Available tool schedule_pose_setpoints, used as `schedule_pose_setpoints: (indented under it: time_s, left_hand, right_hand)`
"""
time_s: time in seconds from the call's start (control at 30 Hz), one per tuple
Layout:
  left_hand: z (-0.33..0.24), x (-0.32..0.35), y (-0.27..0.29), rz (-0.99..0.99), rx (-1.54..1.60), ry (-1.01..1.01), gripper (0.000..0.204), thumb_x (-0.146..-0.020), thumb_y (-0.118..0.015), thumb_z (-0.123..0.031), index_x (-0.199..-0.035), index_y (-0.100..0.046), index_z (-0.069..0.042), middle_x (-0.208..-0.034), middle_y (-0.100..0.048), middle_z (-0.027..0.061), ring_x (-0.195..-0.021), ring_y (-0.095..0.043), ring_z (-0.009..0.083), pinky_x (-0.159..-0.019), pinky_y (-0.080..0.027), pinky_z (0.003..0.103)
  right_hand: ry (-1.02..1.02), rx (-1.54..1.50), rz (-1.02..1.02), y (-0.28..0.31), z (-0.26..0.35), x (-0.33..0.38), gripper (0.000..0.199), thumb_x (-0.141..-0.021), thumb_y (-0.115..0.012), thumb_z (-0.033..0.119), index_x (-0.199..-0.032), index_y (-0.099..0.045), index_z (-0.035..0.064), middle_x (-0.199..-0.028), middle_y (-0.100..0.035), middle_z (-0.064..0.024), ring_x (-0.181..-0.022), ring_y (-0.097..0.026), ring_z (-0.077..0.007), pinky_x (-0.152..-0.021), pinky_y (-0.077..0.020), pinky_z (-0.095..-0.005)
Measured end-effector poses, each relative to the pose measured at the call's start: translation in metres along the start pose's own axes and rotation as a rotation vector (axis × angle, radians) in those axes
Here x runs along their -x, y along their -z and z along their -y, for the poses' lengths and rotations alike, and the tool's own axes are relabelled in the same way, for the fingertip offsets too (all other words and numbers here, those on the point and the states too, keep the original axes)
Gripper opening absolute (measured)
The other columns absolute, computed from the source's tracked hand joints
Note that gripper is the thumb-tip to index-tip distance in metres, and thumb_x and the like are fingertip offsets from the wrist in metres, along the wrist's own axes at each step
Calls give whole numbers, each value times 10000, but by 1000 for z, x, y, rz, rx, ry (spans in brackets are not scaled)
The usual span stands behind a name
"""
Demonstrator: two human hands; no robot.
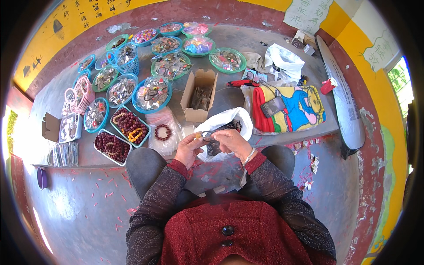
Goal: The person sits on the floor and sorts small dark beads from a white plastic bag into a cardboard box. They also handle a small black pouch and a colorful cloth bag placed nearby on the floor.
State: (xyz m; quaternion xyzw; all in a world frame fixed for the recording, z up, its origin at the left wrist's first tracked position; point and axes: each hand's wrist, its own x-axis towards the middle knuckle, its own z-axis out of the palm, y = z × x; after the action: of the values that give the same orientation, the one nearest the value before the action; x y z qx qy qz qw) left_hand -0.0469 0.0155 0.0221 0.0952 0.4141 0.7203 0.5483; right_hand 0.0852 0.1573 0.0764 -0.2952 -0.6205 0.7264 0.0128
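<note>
Grey ledge [245, 37], small item [206, 134] between left hand [187, 149] and right hand [235, 143], both pinched closed on it

Painted characters [96, 6] on yellow and white wall [349, 33]

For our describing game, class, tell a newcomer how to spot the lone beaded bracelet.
At the grey platform, find the person's left hand. Left of it lie clear plastic bags, with the dark-red bracelet on top. It forms one ring, alone, while the neighbouring beads are heaped in trays.
</note>
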Motion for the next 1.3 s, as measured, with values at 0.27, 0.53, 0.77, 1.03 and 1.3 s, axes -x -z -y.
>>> schedule_pose_setpoints:
  time_s: [0.27, 0.53, 0.77, 1.03, 1.3]
  left_hand:
    - [2, 0, 1, 1, 23, -27, 219, -861, -544, -89, -1077, -569, -68, -974, -644, 83, -936, -618, 177, -581, -470, 195]
    - [0, -1, -3, -37, -8, -4, 168, -868, -528, -88, -1026, -568, -44, -952, -648, 113, -842, -652, 226, -491, -478, 188]
    - [0, 1, -3, 7, -9, 63, 162, -847, -569, -98, -1000, -571, -47, -971, -638, 129, -866, -647, 235, -479, -469, 210]
    - [-7, 5, -7, -12, -174, 221, 248, -810, -600, -61, -1054, -578, -17, -941, -649, 88, -591, -575, 81, -439, -411, 165]
    - [-7, 6, -13, 135, -444, 174, 226, -815, -578, -19, -1037, -597, 16, -951, -637, 59, -569, -542, 45, -427, -402, 148]
  right_hand:
    - [-32, -76, 46, 3, 4, 2, 254, -890, -499, 194, -1035, -606, 15, -540, -547, -20, -423, -460, -51, -387, -331, -185]
    - [120, 69, -301, 2, -15, -9, 301, -866, -549, 242, -1062, -574, 15, -773, -608, -53, -525, -532, -85, -420, -370, -193]
    - [-6, -288, -206, 12, -21, -12, 211, -852, -580, 255, -941, -613, 66, -748, -602, 12, -630, -546, -66, -471, -367, -180]
    - [421, 222, -414, 13, -22, -23, 135, -835, -594, 140, -843, -623, 9, -643, -605, -26, -555, -534, -81, -514, -418, -256]
    - [490, 451, -183, 18, -4, -9, 139, -827, -593, 154, -840, -615, 17, -672, -611, -89, -597, -569, -149, -570, -441, -275]
